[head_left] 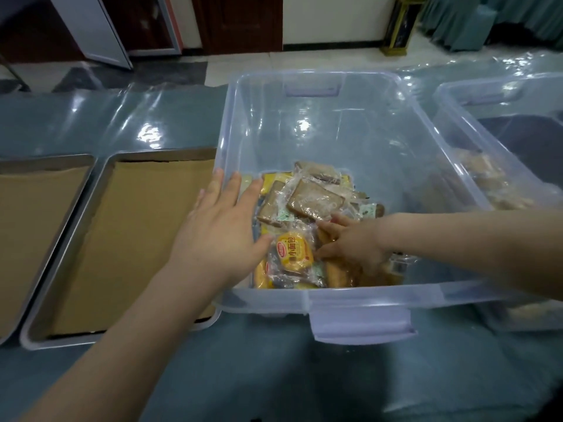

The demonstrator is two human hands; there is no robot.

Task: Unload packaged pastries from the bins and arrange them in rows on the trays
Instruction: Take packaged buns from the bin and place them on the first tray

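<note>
Second clear plastic bin (502,82) cut off by right edge; its contents only a pale blur through the walls. Far-left metal tray with brown paper liner (61,157) cropped by left edge. Right hand (353,245) fingertips sunk among wrapped pastries (313,202) (grip unclear). Small green wrapper print unreadable.

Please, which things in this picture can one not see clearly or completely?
Head view only:
- right hand: its fingertips sink among the wrappers, so it is unclear whether its grip holds a pack.
- pastry packs: the top ones cover the lower ones, so the count is unknown.
- second bin: cut off by the right edge, and its contents are blurred through its wall.
- far-left tray: cut off by the left edge.
</note>
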